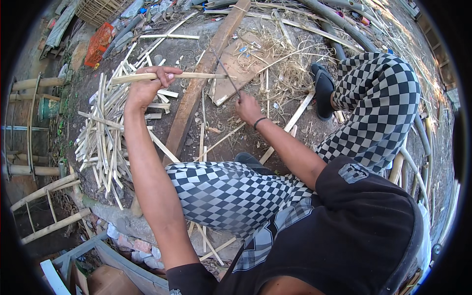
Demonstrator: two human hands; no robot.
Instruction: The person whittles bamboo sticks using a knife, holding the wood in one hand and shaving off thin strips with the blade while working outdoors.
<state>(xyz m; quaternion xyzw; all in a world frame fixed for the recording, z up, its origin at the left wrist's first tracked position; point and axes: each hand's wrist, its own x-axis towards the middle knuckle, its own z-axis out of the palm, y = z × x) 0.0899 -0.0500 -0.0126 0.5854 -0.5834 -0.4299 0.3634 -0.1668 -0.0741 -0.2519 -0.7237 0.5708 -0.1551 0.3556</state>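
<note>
A split bamboo strip (202, 75) lies level across the view, with my left hand (150, 87) closed around it near its left part. My right hand (249, 108) grips a knife, its handle mostly hidden in the fist. The long, narrow knife blade (220, 62) slants up and to the left, crossing the strip close to its right end. Whether the edge bites into the bamboo, I cannot tell. Beneath both hands runs a brown wooden beam (191, 103). A flat board (232, 78) lies just right of it, under the blade, partly covered by shavings.
Cut bamboo strips (105, 132) are heaped left of my left forearm. Curly shavings (290, 73) cover the ground at far right of the beam. An orange plastic crate (99, 44) and a woven basket (101, 11) stand at the far left. Bamboo poles (344, 24) lie at the far right.
</note>
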